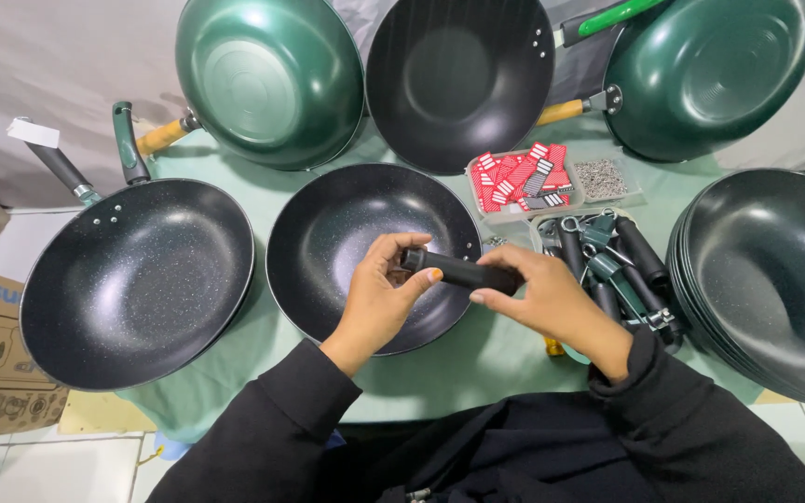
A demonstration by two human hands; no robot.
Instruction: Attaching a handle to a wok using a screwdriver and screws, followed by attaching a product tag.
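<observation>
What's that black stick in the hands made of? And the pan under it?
The handle, held by the left hand and right hand, looks like matte black plastic, no shine. The pan seems metal with a dark nonstick coating: pale speckles, soft gloss.

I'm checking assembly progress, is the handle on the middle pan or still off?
Off. Both hands, left hand and right hand, hold the black handle above the pan, not joined to its rim.
</observation>
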